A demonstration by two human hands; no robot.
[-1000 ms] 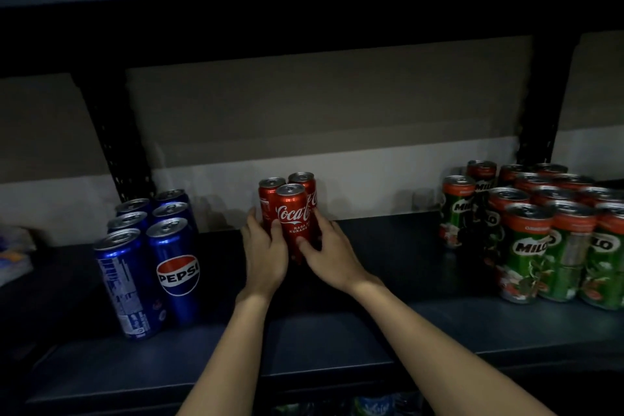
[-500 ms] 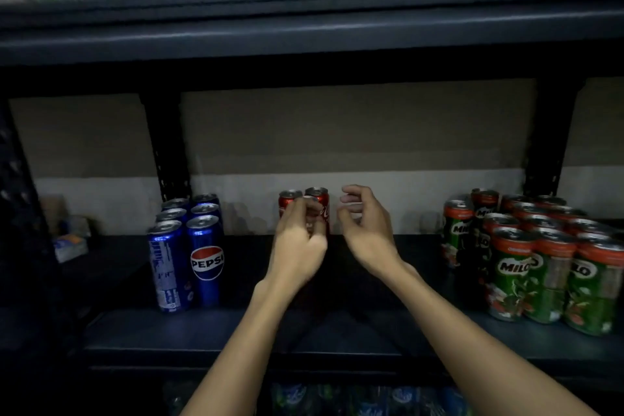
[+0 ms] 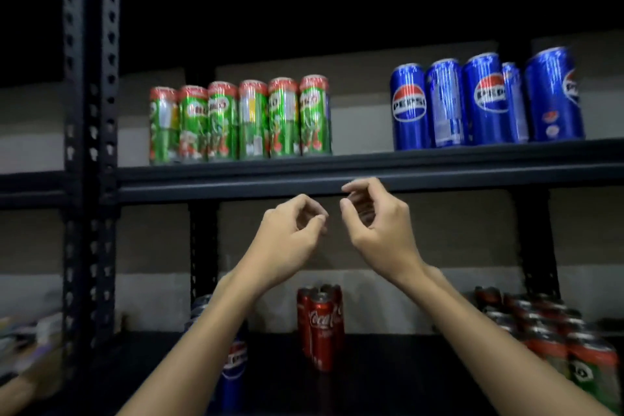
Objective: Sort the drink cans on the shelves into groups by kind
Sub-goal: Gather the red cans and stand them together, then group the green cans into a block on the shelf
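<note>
Left hand & right hand raised, grip loosely curled, holding nothing, green Milo cans upper shelf left, Pepsi cans right, Coca-Cola cans lower shelf middle, approx three, dark metal rack.

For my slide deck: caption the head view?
Two empty hands, left hand and right hand, raised below upper-shelf green Milo cans and blue Pepsi cans.

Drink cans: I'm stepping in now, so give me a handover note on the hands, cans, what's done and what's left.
Left hand and right hand: raised, loosely curled, holding nothing.
Upper shelf: Milo cans left, Pepsi cans right.
Lower shelf: Coca-Cola cans grouped in the middle, Pepsi to their left, Milo to their right.
Left: likely merging the upper cans with their matching lower groups.
</note>
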